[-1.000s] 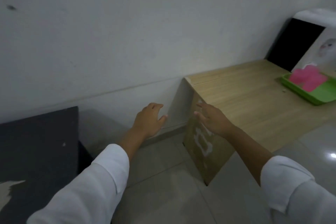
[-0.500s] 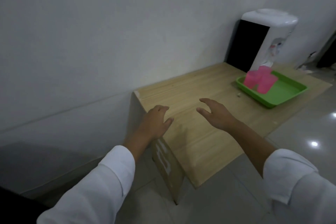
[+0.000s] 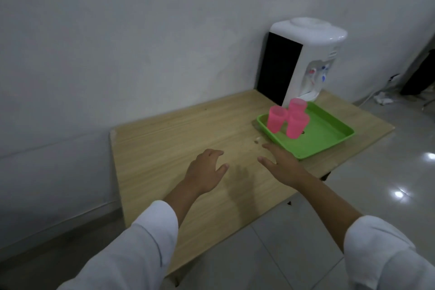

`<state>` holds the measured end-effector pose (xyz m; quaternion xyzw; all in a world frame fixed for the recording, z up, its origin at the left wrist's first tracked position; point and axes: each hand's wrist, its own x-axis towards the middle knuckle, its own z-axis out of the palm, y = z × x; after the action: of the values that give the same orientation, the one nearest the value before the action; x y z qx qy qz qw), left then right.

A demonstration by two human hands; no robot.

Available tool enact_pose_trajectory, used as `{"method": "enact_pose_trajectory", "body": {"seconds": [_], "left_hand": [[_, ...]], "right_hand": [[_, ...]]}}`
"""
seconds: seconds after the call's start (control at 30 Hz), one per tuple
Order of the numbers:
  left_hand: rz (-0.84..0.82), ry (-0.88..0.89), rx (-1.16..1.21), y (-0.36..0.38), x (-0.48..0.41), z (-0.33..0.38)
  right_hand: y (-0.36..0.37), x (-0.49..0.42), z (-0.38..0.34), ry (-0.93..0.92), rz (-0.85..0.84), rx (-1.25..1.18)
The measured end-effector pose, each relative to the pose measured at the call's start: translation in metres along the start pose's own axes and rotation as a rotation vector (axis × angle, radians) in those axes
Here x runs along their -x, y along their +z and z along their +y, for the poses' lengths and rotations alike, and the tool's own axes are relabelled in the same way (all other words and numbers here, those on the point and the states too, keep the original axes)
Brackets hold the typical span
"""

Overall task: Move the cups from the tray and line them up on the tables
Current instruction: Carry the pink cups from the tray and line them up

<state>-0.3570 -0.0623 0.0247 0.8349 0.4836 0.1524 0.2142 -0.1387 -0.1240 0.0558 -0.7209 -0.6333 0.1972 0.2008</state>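
Note:
Three pink plastic cups stand upright and close together in the left end of a green tray on a wooden table: one at the left, one at the back, one at the front. My left hand hovers over the middle of the table with relaxed fingers, holding nothing. My right hand reaches forward with straight fingers, its tips just short of the tray's near corner, and is empty too.
A white and black water dispenser stands on the table right behind the tray, against the grey wall. A small crumb-like bit lies on the table left of the tray. Glossy floor tiles lie to the right.
The view has swung right and closer, so the table, tray and cups now sit in the middle. Both hands have moved forward over the tabletop, the right one toward the tray.

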Motion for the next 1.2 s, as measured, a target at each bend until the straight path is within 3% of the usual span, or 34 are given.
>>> {"method": "enact_pose_trajectory", "body": {"seconds": [0.6, 0.87, 1.2], "left_hand": [[-0.041, -0.006, 0.380, 0.145, -0.212, 0.113], [-0.067, -0.246, 0.654, 0.193, -0.261, 0.145], [-0.024, -0.388, 0.759, 0.227, -0.298, 0.154]], "right_hand": [[-0.045, -0.140, 0.193, 0.252, 0.222, -0.152], [-0.045, -0.190, 0.252, 0.385, 0.156, -0.259], [-0.045, -0.224, 0.297, 0.223, 0.017, -0.445]]}}
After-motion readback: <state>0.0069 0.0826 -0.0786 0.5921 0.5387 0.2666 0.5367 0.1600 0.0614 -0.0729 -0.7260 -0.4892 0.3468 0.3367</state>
